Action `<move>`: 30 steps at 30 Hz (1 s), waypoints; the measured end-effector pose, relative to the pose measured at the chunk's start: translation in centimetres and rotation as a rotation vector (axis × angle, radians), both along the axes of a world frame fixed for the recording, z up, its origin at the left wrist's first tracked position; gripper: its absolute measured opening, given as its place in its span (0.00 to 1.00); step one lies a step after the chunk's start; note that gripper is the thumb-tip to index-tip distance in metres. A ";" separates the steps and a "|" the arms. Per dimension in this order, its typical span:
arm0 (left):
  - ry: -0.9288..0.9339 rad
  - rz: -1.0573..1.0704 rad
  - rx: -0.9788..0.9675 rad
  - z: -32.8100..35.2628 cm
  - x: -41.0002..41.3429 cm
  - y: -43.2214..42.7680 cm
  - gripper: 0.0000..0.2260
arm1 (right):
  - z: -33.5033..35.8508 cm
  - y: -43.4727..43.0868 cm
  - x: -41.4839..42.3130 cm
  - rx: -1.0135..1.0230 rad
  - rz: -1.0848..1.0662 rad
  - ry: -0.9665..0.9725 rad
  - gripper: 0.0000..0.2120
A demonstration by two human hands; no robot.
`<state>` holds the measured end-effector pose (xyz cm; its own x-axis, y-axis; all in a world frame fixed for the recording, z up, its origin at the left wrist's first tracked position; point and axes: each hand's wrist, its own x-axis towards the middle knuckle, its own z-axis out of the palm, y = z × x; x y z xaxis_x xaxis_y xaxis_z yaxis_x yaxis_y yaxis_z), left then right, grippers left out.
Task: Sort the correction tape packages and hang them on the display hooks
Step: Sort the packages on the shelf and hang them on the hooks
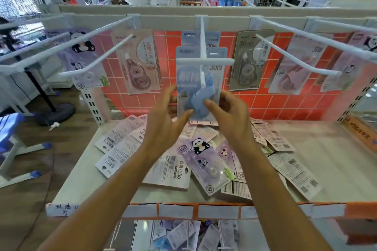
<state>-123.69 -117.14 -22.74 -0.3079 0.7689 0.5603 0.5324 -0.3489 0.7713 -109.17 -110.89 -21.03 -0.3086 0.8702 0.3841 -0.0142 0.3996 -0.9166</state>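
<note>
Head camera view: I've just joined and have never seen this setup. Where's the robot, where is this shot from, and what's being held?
There is no robot here. A person works with bare hands, and the single camera sits on their head, looking forward and down. The left hand and the right hand both pinch the lower part of a blue package. They hold it upright at the front end of the middle hook. Whether it is threaded on yet is unclear. Neighbouring hooks carry a pink package and a grey package. Below, on the white shelf, lies a loose pile of packages, many face down, with a purple panda package on top.
</note>
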 end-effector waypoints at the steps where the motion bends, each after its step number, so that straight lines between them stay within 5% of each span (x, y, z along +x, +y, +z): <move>1: 0.016 0.016 -0.018 0.3 -0.4 1.4 0.25 | -0.1 1.6 -0.7 0.026 -0.041 -0.037 0.08; 13: 0.027 0.177 -0.175 0.8 -1.6 8.4 0.20 | 0.1 7.7 -4.0 0.129 -0.253 -0.296 0.07; 16: 0.193 0.216 -0.283 -1.3 -1.1 7.6 0.19 | -2.2 6.5 -3.2 0.123 -0.284 -0.519 0.10; 22: 0.797 0.214 -0.883 -6.5 1.0 3.4 0.34 | -8.1 3.0 -1.5 -0.067 -0.187 -0.918 0.19; 30: 0.813 0.188 -0.881 -10.1 3.9 -1.7 0.29 | -10.8 -1.0 -0.5 0.038 -0.174 -1.008 0.13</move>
